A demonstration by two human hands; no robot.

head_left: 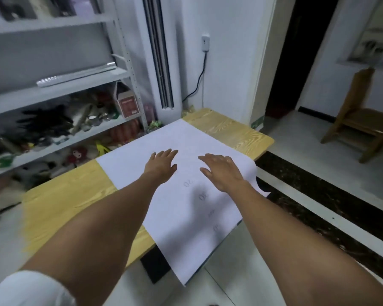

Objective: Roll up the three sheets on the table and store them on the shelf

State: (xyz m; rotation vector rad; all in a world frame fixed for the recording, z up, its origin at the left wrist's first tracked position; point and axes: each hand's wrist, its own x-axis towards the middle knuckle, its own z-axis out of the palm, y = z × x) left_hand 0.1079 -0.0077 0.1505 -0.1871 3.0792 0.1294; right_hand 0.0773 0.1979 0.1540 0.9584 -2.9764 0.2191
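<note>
A large white sheet (155,142) lies flat across the light wooden table (66,195); its near corner hangs over the table's front edge. A darker edge shows under its lower right side, so I cannot tell how many sheets are stacked. My left hand (163,163) and my right hand (221,171) are both stretched out over the middle of the sheet, palms down, fingers spread, holding nothing. The grey metal shelf (60,87) stands behind the table on the left.
The shelf's middle board carries a long silvery roll (75,75); the lower boards are crowded with bottles, toys and a red box (126,104). A white standing unit (161,51) rises behind the table. A wooden chair (358,120) stands at the right, by a dark doorway.
</note>
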